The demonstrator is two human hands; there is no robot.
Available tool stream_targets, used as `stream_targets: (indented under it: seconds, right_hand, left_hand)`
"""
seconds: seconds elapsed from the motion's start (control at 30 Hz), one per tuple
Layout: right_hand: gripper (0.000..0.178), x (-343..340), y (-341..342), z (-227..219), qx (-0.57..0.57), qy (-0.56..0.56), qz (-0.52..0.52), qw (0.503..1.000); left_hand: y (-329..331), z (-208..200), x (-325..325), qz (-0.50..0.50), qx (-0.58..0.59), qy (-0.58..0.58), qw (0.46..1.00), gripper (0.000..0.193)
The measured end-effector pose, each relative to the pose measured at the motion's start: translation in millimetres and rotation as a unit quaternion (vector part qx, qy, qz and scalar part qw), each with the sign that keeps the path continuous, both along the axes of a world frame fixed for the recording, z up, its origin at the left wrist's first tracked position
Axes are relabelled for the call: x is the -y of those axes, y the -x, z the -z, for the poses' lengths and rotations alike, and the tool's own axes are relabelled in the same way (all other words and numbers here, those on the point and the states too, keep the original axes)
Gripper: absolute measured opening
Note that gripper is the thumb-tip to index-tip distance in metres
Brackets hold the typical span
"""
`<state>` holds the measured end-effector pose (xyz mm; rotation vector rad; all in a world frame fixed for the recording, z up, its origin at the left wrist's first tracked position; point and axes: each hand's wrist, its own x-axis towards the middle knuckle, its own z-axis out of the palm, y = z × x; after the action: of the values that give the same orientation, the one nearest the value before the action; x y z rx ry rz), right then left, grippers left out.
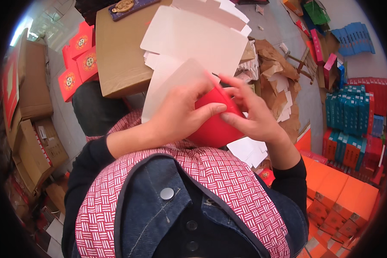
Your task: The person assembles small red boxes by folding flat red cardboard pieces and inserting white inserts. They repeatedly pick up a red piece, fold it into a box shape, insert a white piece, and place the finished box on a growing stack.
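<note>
In front of my chest I hold a partly folded red cardboard box (215,131), its inner side pale. My left hand (180,105) grips it from the left, with the thumb pressed on the red face and the fingers partly hidden behind a pale flap. From the other side my right hand (251,109) pinches an edge, thumb low and fingers higher. Both thumbs nearly meet on the red surface. Just beyond lies a stack of flat white box blanks (198,36), resting on a brown carton (120,56).
Folded red boxes (79,60) stand left of the carton. Opened brown cardboard boxes (36,81) are farther left. Crumpled brown paper (277,71) lies to the right. Stacks of teal boxes (348,107) and orange boxes (339,187) line the right side. A phone (131,7) lies on the carton.
</note>
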<state>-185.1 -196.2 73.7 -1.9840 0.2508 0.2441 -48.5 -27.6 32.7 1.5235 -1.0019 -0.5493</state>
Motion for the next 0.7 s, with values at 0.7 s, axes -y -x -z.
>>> stream_targets:
  seconds: [0.7]
  right_hand:
    - [0.021,-11.2,29.4,103.3,0.302,-0.021,0.390,0.870]
  left_hand:
    - [-17.7,57.0,16.2,0.054,-0.138,-0.006,0.989,0.037]
